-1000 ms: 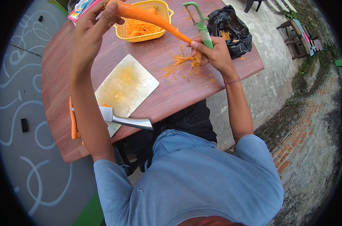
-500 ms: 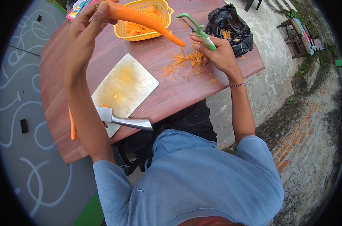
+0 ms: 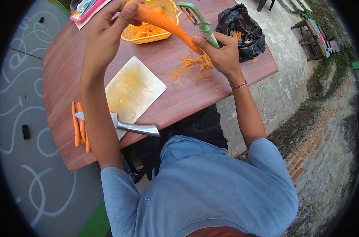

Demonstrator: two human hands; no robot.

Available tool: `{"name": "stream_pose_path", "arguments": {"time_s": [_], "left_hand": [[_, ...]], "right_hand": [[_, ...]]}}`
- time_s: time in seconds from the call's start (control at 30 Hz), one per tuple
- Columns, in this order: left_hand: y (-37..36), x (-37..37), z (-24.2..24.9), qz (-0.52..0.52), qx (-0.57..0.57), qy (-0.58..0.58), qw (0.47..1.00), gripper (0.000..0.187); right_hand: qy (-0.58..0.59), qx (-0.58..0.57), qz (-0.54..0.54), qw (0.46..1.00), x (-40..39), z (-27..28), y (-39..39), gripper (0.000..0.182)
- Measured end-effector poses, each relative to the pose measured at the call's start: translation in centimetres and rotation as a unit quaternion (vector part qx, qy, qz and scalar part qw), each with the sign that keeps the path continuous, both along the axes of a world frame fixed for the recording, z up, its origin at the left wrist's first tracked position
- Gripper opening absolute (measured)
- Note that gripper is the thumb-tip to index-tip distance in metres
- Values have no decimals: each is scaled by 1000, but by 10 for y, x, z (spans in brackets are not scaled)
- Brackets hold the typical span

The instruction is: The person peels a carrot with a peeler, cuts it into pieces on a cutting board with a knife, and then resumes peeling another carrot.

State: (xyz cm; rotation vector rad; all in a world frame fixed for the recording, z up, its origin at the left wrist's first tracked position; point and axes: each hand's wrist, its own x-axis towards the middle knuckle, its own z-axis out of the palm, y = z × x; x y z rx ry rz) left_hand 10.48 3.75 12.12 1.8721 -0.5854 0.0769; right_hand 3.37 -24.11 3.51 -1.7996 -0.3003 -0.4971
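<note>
My left hand (image 3: 108, 33) grips a long orange carrot (image 3: 163, 23) by its thick end, above the table. The carrot slants down to the right, and its thin tip meets the thumb of my right hand (image 3: 223, 51). That hand is closed round the handle of a green and white peeler (image 3: 199, 21), its blade end pointing up and away. Orange peelings (image 3: 195, 65) lie scattered on the table below. A white cutting board (image 3: 142, 85) with yellow-orange stains lies nearer to me, and a metal-handled knife (image 3: 138, 128) rests across its near corner, partly hidden by my left forearm.
Behind the carrot stands a yellow basket (image 3: 150, 38) of shredded carrot. A black plastic bag (image 3: 250, 45) with peelings sits at the table's right edge. Several whole carrots (image 3: 76, 126) lie at the left. A pink-edged item (image 3: 88, 12) is at the far left.
Both hands have come closer together: my left hand moved right with the carrot, my right hand moved slightly left with the peeler. The carrot's tip now touches my right thumb.
</note>
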Motion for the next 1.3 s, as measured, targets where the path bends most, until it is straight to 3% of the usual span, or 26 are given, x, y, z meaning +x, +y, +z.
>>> {"name": "stream_pose_path", "arguments": {"time_s": [0.23, 0.3, 0.43, 0.5, 0.6, 0.73, 0.83, 0.9, 1.03, 1.1, 1.23, 1.3], "left_hand": [[16, 6, -3, 4, -59, 37, 998, 51], [22, 5, 1, 3, -60, 45, 997, 50], [27, 10, 0, -16, -96, 51, 994, 49], [26, 9, 1, -13, -85, 51, 995, 49], [23, 8, 2, -16, -77, 49, 996, 49], [20, 7, 6, -34, -62, 41, 997, 48], [13, 4, 6, -32, -79, 36, 996, 48], [16, 10, 4, -54, -84, 45, 994, 48], [8, 14, -5, -93, -121, 80, 985, 50], [-1, 13, -9, -90, -112, 105, 984, 49], [-33, 2, -17, -88, -96, 112, 985, 49], [-55, -8, -16, -74, -81, 90, 990, 49]], "right_hand": [[26, -114, -52, 992, 9, -8, -25, 25], [134, -205, -96, 965, 7, -6, -33, 26], [90, -231, -131, 960, 1, -8, -31, 31], [186, -241, -150, 941, -3, 6, -29, 31], [236, -277, -154, 919, -7, 20, -27, 29], [227, -300, -152, 914, -5, 2, -40, 27], [168, -209, -132, 954, -6, -2, -43, 25], [192, -274, -161, 928, -12, 5, -43, 26], [248, -265, -174, 915, -16, 8, -41, 26], [208, -158, -161, 952, -17, -6, -44, 27], [198, -109, -97, 969, -22, -10, -36, 29], [153, 39, -31, 987, -25, -7, -15, 32]]}}
